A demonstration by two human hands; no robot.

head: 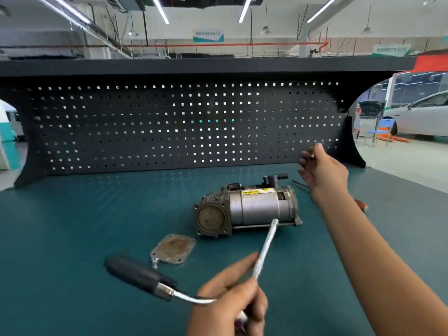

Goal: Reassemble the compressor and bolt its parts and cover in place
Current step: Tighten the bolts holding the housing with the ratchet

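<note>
Teal bench mat [72,226] — the compressor [247,209] lies mid-table, its cover plate [173,248] loose at its near left. The left hand [230,304] grips a socket wrench [265,248]; the right hand [322,170] reaches far right, fingers spread and empty — probably fetching bolts before bolting begins.

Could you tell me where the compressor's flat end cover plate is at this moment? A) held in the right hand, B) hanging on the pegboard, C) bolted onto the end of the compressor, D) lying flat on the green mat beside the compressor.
D: the cover plate lies flat on the green mat, in front of and apart from the compressor, whose round end face is uncovered.
</note>
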